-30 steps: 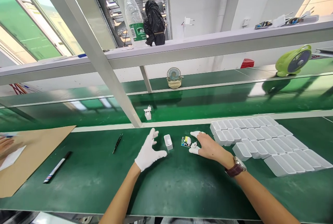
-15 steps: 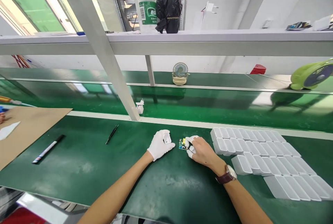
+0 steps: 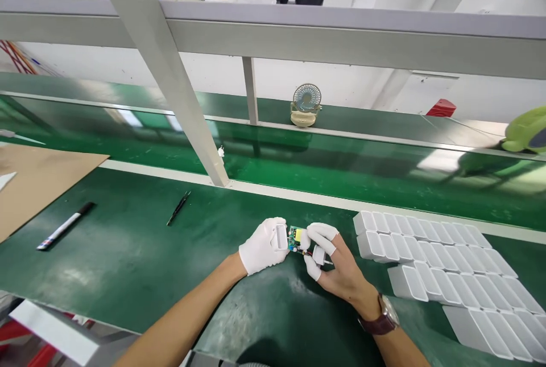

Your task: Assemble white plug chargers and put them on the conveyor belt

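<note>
My left hand (image 3: 263, 246), in a white glove, is closed around a small white plastic housing (image 3: 280, 237) whose open side faces right. White finger cots cover the fingertips of my right hand (image 3: 336, 259), which grips a small circuit board (image 3: 295, 239) carrying a yellow component. The board's left edge is right at the mouth of the housing; whether it is inside cannot be made out. A small white plastic piece (image 3: 319, 254) sits between my right thumb and fingers, beside the board. Both hands are just above the green tabletop.
Rows of white open boxes (image 3: 439, 259) stand to the right. Black tweezers (image 3: 178, 208) and a marker (image 3: 66, 226) lie to the left, near brown cardboard (image 3: 38, 179). A slanted metal post (image 3: 170, 82) rises behind; a small fan (image 3: 306, 106) stands beyond the green belt (image 3: 273, 156).
The hands have come together, bringing the circuit board against the housing. My left hand has turned the housing's opening toward the board. The camera view has tipped downward.
</note>
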Demonstrator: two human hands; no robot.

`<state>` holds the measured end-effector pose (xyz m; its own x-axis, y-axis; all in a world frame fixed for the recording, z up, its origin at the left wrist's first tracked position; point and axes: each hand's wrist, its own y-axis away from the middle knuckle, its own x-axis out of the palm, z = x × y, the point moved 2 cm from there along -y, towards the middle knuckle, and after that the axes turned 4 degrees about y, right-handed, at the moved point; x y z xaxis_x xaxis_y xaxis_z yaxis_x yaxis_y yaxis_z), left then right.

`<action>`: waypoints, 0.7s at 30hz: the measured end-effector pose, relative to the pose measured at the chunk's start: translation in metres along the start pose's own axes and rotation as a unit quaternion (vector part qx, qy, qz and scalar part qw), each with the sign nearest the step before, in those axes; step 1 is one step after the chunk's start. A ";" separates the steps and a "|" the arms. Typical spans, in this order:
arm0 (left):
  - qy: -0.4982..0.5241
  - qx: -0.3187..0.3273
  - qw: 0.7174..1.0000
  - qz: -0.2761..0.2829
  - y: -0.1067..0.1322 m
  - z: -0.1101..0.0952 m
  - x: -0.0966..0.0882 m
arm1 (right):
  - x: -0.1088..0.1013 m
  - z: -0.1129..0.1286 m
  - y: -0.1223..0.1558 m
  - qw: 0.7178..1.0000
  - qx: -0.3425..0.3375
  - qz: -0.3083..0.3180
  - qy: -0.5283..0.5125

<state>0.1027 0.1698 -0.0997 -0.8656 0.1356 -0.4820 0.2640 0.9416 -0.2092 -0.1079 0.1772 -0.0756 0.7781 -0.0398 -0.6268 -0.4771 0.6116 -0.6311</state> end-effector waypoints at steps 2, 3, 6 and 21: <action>-0.036 0.016 0.999 0.017 -0.002 -0.004 0.000 | 0.003 0.002 0.001 1.000 -0.016 0.011 0.015; -0.060 0.025 0.998 0.012 -0.002 -0.006 -0.001 | 0.005 0.003 0.001 0.999 -0.021 0.017 0.022; -0.121 0.038 0.992 -0.013 0.002 -0.009 -0.003 | 0.008 0.004 0.002 0.998 -0.031 0.030 0.035; -0.156 0.061 0.986 0.005 0.003 -0.002 0.004 | 0.014 0.004 0.003 0.996 -0.051 0.048 0.059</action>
<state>0.0991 0.1740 -0.1005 -0.6945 0.0259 -0.7190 0.3374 0.8944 -0.2937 -0.0971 0.1813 -0.0842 0.6764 -0.0807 -0.7321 -0.5906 0.5343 -0.6047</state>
